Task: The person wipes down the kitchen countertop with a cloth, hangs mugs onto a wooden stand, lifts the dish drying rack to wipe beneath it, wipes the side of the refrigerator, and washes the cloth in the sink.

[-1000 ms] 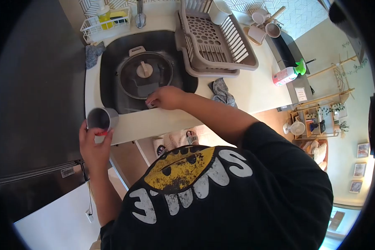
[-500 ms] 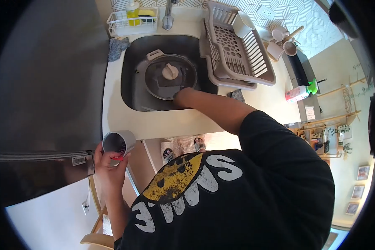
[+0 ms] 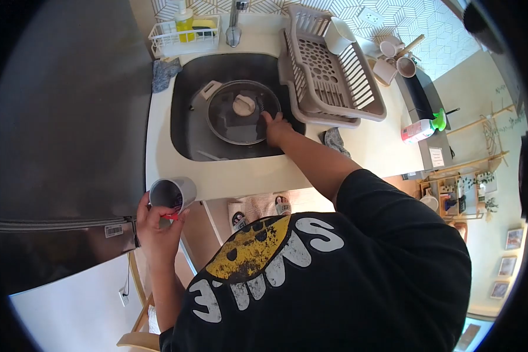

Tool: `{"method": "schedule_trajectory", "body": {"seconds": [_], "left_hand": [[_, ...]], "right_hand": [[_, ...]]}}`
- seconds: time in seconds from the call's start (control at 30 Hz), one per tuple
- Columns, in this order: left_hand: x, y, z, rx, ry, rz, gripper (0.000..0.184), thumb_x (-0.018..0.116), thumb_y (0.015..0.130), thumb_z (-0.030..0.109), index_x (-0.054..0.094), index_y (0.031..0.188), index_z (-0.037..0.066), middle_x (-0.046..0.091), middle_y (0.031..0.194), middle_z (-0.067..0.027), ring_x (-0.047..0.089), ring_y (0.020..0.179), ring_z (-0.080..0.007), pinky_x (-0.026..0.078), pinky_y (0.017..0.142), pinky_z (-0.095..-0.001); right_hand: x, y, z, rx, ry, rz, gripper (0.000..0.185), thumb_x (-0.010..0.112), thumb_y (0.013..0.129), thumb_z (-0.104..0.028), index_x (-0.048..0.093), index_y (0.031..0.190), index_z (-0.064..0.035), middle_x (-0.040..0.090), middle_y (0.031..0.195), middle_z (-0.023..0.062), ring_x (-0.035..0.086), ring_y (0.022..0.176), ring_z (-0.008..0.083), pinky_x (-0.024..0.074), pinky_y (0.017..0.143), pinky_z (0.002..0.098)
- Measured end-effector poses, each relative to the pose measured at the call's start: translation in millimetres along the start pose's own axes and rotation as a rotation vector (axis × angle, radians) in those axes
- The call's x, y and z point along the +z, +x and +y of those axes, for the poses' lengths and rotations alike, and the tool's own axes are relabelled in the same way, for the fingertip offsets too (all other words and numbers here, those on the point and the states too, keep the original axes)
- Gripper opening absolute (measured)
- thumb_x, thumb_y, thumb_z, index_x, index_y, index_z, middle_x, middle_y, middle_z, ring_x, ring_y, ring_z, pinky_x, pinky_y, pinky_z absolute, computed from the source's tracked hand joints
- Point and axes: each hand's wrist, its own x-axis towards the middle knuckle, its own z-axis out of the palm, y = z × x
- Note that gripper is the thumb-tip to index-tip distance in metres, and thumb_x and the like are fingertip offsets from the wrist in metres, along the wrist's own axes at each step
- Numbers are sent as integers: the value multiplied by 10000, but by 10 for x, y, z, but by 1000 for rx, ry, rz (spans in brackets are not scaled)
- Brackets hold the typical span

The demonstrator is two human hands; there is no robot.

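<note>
Left hand: [image 3: 160, 233] fingers wrapped around the lower side of the grey cup, at the front-left edge of the tabletop.
Grey cup: [image 3: 184, 191] tilted, mouth toward the camera; something red [image 3: 171, 216] at its rim by the fingers, too small to identify.
Right hand: [image 3: 280, 129] over the sink, at the right side of the lidded pan, thumb toward the lid. Fingers partly hidden; cannot tell if they grip.
Lidded pan: [image 3: 227, 124] in the sink, see-through lid on, pale knob [image 3: 243, 105] on top, pale side handle [image 3: 211, 89] at upper left.
Sink: [image 3: 188, 132] dark basin; thin pale utensil [image 3: 210, 156] on its floor, near side of the pan.
Dish rack: [image 3: 347, 107] right of the sink, white container [image 3: 338, 36] at its far end.
Cloths: one grey cloth [image 3: 165, 74] at the sink's left edge, one dark grey cloth [image 3: 336, 142] just beside the rack's near end.
Faucet: [image 3: 233, 34] behind the sink, right of the white caddy [image 3: 188, 44] that holds a yellow soap bottle [image 3: 185, 24].
Spray bottle: [image 3: 416, 131] green-topped, lying in view on the right of the tabletop [image 3: 378, 149].
</note>
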Motion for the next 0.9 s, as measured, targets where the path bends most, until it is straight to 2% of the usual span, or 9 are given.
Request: {"method": "schedule_trajectory", "body": {"seconds": [0.23, 0.3, 0.33, 0.43, 0.5, 0.57, 0.63, 0.87, 0.9], "left_hand": [[110, 40, -6, 120, -14, 10, 287, 871, 617, 64, 632, 776, 56, 583, 1257, -199, 638, 1026, -311, 507, 859, -382], [116, 54, 0, 98, -21, -13, 296, 882, 612, 83, 642, 783, 60, 575, 1276, -214, 638, 1056, -340, 514, 870, -393], [105, 55, 8, 67, -25, -39, 306, 894, 606, 102, 652, 790, 65, 567, 1295, -229, 639, 1087, -369, 521, 881, -403], [94, 81, 91, 88, -40, -42, 300, 889, 611, 105, 653, 792, 66, 571, 1291, -223, 636, 1098, -366, 515, 893, -407], [105, 111, 220, 115, -48, -63, 292, 885, 618, 103, 654, 794, 68, 573, 1289, -218, 631, 1109, -363, 510, 900, -406], [160, 159, 309, 144, -61, -88, 284, 880, 625, 101, 654, 796, 69, 575, 1288, -214, 626, 1121, -361, 505, 908, -404], [233, 206, 385, 237, -36, -143, 274, 872, 637, 94, 655, 802, 69, 576, 1285, -204, 612, 1141, -349, 493, 925, -393], [648, 288, 1181, 289, -215, -408, 264, 871, 643, 99, 649, 781, 61, 579, 1269, -193, 602, 1140, -329, 484, 930, -376], [714, 292, 1303, 332, -238, -429, 368, 867, 649, 98, 634, 932, 67, 581, 1269, -184, 606, 1123, -311, 488, 918, -377]], "right_hand": [[135, 178, 230, -82, -5, 33, 878, 669, 824, -90, 190, 1537, -271, 274, 1503, 231, 440, 1318, 434, 418, 1076, 480], [109, 137, 256, -88, 95, -12, 685, 487, 945, -79, 223, 1540, -291, 115, 1623, 174, 333, 1410, 429, 342, 1132, 509], [84, 103, 264, -88, 99, -7, 685, 487, 945, -79, 223, 1540, -291, 115, 1623, 174, 333, 1410, 429, 342, 1132, 509], [-140, -190, 210, -113, -30, 11, 763, 618, 887, -118, 251, 1533, -294, 206, 1596, 165, 345, 1404, 412, 331, 1138, 515], [-491, -699, 18, -268, 222, -28, 949, 794, 745, -161, 266, 1529, -249, 297, 1549, 179, 354, 1394, 402, 307, 1154, 490], [-339, -751, -15, -848, 651, 48, 1147, 902, 581, -189, 253, 1526, -164, 347, 1506, 200, 364, 1383, 384, 307, 1157, 453], [-397, -1264, -124, -1154, 766, 41, 1125, 884, 604, -148, 237, 1524, -104, 345, 1493, 222, 362, 1386, 370, 292, 1160, 423], [-131, -1895, 129, -1001, 1069, 304, 1054, 897, 599, -211, 302, 1454, -49, 494, 1354, 207, 485, 1282, 352, 387, 1083, 397], [-141, -1939, 225, -947, 1102, 317, 999, 893, 613, -217, 332, 1422, -47, 526, 1312, 197, 522, 1245, 340, 414, 1056, 393]]}}
